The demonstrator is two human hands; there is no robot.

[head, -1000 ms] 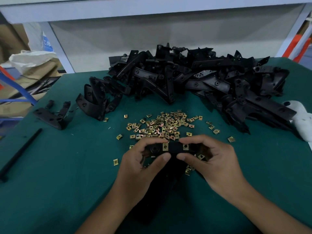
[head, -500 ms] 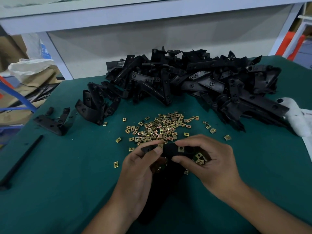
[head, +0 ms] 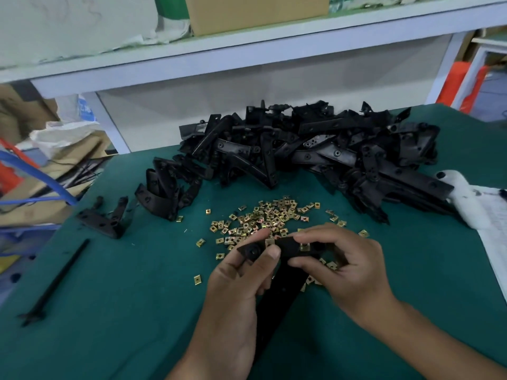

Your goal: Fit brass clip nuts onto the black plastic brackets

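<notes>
Held just above the dark green mat-covered table (head: pixel 137 311), in front of the scattered heap of small square brass clip nuts (head: pixel 270 218): one long black plastic bracket (head: pixel 286 249), its broad end up between both hands, its arm running down toward the body. Left hand (head: pixel 241 286) curled round the bracket's left end, thumb laid across the face and pressing close to a brass clip nut (head: pixel 269 241) sitting on the upper edge. Right hand (head: pixel 348 270) pinching the bracket's right part between thumb and forefinger, beside a second brass clip nut (head: pixel 304 246) already on the edge; a few loose nuts apparently tucked under the curled fingers, though hard to tell. Probably mid-seating on the left nut, so: keep the bracket braced with the right pinch, push the nut squarely along the flange with the left thumb, no twisting, until its hole looks lined up with the bracket's hole. Worth checking both legs of the clip straddle the plastic rather than riding on top. Risk of the nut springing off into the heap if pressed at an angle. Beyond, a large pile of unsorted black plastic brackets (head: pixel 315 154) waiting, and a separate single black bracket (head: pixel 103 219) off to the left near a thin black rod (head: pixel 59 278).
</notes>
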